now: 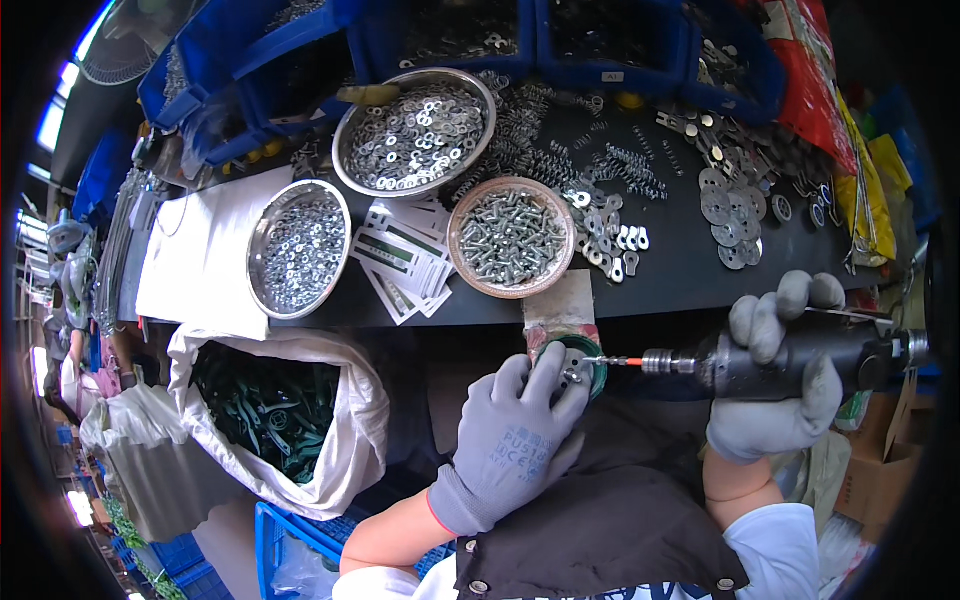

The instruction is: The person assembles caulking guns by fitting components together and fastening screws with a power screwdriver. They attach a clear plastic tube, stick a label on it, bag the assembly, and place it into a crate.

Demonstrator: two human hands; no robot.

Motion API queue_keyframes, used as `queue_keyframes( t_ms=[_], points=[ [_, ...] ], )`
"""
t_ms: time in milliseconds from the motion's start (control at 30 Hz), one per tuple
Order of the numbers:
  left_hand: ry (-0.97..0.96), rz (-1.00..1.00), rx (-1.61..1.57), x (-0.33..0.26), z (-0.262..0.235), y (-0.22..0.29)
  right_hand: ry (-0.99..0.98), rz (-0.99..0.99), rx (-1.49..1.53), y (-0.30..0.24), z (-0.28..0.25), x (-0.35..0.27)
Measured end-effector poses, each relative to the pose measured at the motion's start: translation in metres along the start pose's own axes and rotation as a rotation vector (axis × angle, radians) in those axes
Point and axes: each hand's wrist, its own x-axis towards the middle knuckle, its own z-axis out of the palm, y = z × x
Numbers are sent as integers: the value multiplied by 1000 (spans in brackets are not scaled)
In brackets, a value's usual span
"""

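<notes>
My left hand (515, 435), in a grey glove, grips a round green part (600, 375) at the front edge of the bench, its fingers over the near left side. A small metal plate (575, 366) with holes lies in the green part's face. My right hand (785, 370), gloved as well, is closed around a black cylindrical power screwdriver (730, 362) lying level. The driver's bit (625, 362), with an orange band, points left, and its tip reaches the metal plate. Whether the tip sits on a screw is too small to tell.
On the bench stand a bowl of screws (545, 285), a bowl of washers (350, 165) and a bowl of nuts (255, 265). Springs (630, 170), round metal discs (738, 205) and printed cards (385, 250) lie around. A white sack (365, 430) holds green parts. Blue bins (620, 75) line the back.
</notes>
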Motion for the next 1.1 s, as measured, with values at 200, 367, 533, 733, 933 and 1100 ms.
queue_keyframes(
  t_ms=[200, 367, 533, 733, 933, 1100],
  points=[
    [-65, 14, 64, -1, 11, -5, -87, 115, -52, 5, 1, -2],
    [-63, -18, 82, -2, 15, -3, -98, 189, -53, 12, 8, -1],
    [-7, 18, 57, -4, 19, -7, -206, 211, -66, 10, 14, -2],
    [6, 46, 16, -5, 22, -12, -338, 238, -235, 14, 38, 1],
    [9, 60, -1, -8, 25, -16, -522, 225, -249, 29, 56, 10],
    [27, 109, 7, -9, 23, -24, -418, 275, -294, 35, 57, -1]
  ],
)
